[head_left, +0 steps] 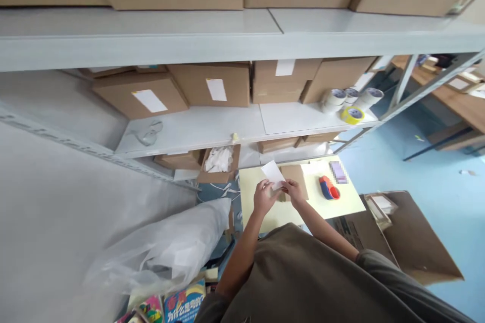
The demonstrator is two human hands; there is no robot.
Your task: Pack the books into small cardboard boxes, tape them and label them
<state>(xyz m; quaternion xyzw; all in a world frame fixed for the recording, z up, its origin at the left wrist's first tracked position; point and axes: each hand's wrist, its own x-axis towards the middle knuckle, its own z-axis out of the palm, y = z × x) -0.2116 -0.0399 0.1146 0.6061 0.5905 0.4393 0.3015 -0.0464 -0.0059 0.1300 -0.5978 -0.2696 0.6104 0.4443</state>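
A white slip of paper [273, 173] is held up between my two hands over a small pale yellow table [250, 176]. My left hand [264, 196] is closed on its lower left edge, fingers pinched. At the lower right corner, my right hand [293, 191] pinches the same slip. Beneath the hands lies a flat brown cardboard box [300, 180], partly covered by the right hand and the paper. To the right on the table are a red and blue tape dispenser [329, 188] and a blurred-out purple object [338, 172].
A metal shelf [212, 126] with several labelled cardboard boxes [215, 86] and tape rolls [352, 103] stands ahead. An open carton [413, 232] sits on the floor at right. At left are a translucent plastic bag [178, 242] and colourful books [185, 305].
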